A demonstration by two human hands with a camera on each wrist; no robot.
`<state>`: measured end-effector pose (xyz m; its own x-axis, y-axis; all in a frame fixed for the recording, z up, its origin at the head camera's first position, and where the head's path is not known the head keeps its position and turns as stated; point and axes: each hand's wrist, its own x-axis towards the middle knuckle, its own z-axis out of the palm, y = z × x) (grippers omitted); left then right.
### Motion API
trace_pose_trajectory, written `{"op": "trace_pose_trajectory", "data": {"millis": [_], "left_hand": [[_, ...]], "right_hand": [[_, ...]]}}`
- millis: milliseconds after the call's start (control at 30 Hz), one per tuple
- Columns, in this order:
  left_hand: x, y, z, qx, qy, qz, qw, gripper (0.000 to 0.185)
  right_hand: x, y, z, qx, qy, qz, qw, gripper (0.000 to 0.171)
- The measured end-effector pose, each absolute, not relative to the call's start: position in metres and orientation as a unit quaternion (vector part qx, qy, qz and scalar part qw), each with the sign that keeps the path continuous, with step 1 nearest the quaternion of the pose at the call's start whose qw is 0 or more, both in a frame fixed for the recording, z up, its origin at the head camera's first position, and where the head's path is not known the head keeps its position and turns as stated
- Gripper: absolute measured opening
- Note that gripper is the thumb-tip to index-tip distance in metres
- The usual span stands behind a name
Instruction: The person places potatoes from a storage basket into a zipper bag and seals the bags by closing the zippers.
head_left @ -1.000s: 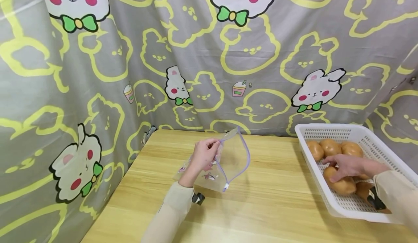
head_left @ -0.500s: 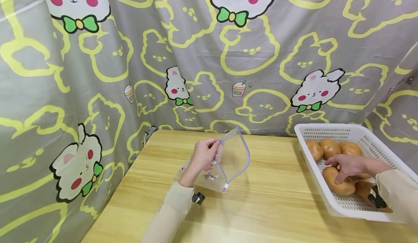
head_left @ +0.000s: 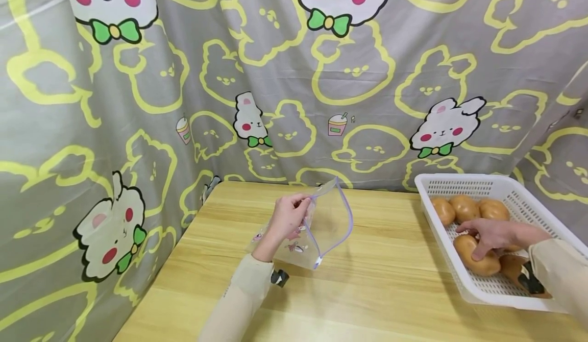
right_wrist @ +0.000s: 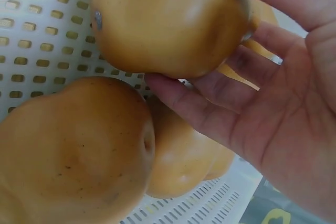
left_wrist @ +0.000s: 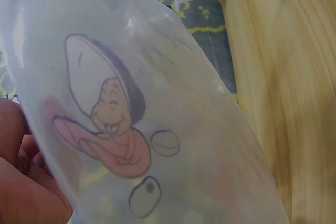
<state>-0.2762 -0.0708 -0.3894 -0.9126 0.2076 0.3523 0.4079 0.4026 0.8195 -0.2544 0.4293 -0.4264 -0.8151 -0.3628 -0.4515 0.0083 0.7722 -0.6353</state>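
In the head view, my left hand (head_left: pixel 288 217) pinches the edge of a clear zip bag (head_left: pixel 331 232) with a purple-trimmed mouth that gapes to the right. Its cartoon-printed side fills much of the left wrist view, where the bag (left_wrist: pixel 189 135) hides part of the fingers. Over in the white basket (head_left: pixel 436 235), my right hand (head_left: pixel 493 234) grips a glossy brown pear (head_left: pixel 469 260). The right wrist view has the thumb above this pear (right_wrist: pixel 163 19) and the fingers curled around its far side and underneath. Another pear (right_wrist: pixel 79 150) lies close beside it.
Several more pears (head_left: pixel 466 208) lie along the basket's far left and under the right forearm. The basket stands at the right end of a wooden table (head_left: pixel 381 281). A grey curtain (head_left: pixel 285 76) with cartoon prints hangs behind and to the left.
My right hand has shifted slightly on the pear, its thumb a little farther right. The left hand and the bag hold almost the same position.
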Motion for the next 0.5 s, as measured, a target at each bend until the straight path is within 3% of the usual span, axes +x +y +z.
{"op": "trace_pose_trajectory", "data": {"millis": [300, 500], "left_hand": [[-0.2772, -0.0707, -0.3893, -0.188, -0.83, -0.516, 0.095, 0.021], [-0.2766, -0.0707, -0.3889, -0.187, -0.832, -0.513, 0.096, 0.021]], "right_hand": [[-0.2612, 0.4321, -0.4296, -0.174, 0.926, -0.257, 0.215, 0.073], [-0.2591, 0.428, -0.4277, -0.138, 0.921, -0.275, 0.238, 0.076]]}}
